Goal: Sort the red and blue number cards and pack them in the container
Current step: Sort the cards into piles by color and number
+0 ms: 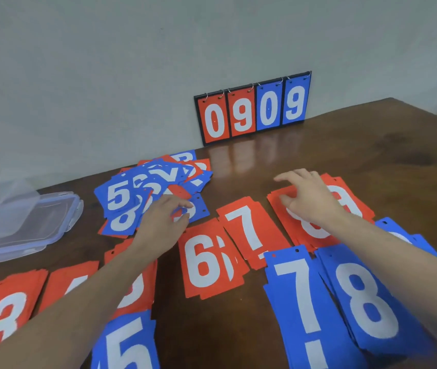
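A mixed heap of red and blue number cards lies at the table's middle back. My left hand reaches into its near edge and pinches a blue card between thumb and fingers. My right hand rests with spread fingers on a red stack showing 8. Sorted stacks lie around: red 6, red 7, blue 7, blue 8, blue 5, red 3. The clear plastic container sits at the left.
A black flip scoreboard reading 0909 leans against the wall at the back. The brown wooden table shows bare wood at the far right. More red stacks lie partly hidden under my left forearm.
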### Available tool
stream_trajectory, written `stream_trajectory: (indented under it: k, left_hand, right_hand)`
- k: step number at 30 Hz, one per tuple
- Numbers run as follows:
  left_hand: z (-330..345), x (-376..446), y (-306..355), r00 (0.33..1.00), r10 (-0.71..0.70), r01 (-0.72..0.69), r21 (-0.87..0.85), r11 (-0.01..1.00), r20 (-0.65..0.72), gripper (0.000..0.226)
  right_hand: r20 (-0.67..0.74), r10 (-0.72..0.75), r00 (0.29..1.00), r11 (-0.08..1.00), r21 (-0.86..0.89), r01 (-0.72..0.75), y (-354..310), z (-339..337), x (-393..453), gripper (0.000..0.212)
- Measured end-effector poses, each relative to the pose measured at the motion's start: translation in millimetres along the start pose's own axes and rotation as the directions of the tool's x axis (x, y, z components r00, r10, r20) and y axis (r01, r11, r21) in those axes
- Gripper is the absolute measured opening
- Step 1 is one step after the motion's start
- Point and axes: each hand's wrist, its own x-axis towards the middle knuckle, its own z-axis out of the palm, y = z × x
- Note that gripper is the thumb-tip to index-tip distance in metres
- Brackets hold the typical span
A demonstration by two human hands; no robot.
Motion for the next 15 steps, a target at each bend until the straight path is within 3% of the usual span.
stream_trajectory:
  k: [6, 15]
  left_hand:
    - [-30, -17, -28, 0.993, -0.101, 0.102, 0.003, 0.995, -0.067, 0.019]
    - [-77, -29, -92, 0.953, -0.289, 0.29, -0.004, 0.957, -0.094, 0.024]
  right_hand:
    - [0.087, -0.165, 0.982, 0.979, 0.135, 0.153, -47, 31, 22, 0.026]
    - [0.207, -0.256, 0.944, 0.957, 0.194, 0.217, -130, 85, 53, 0.017]
